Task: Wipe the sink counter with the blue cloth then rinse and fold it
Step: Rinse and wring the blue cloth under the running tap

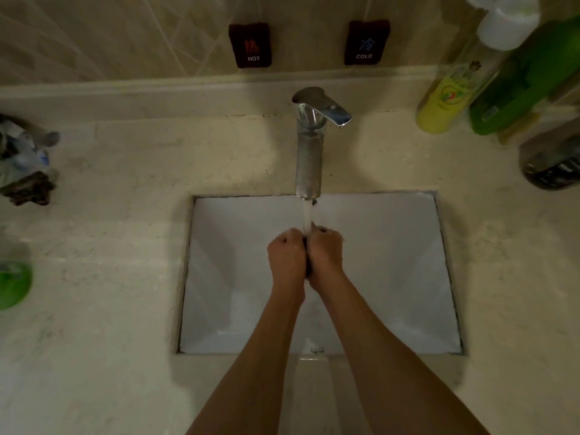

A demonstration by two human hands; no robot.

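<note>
Both my hands are pressed together over the white sink basin (392, 277), right under the chrome faucet (309, 152). Water runs from its spout onto them. My left hand (287, 257) and my right hand (326, 254) are clenched around the cloth (308, 271), which shows only as a thin dark strip between my palms and a dark bit at the top by my right fingers. Its blue colour cannot be made out in the dim light. The beige stone counter (110, 246) surrounds the basin.
Yellow (445, 98) and green (518, 83) bottles and a dark jar (552, 164) stand at the back right of the counter. A cluster of small items (25, 164) and a green object (14, 284) sit at the left edge. HOT (250, 45) and COLD (366, 42) tags hang on the wall.
</note>
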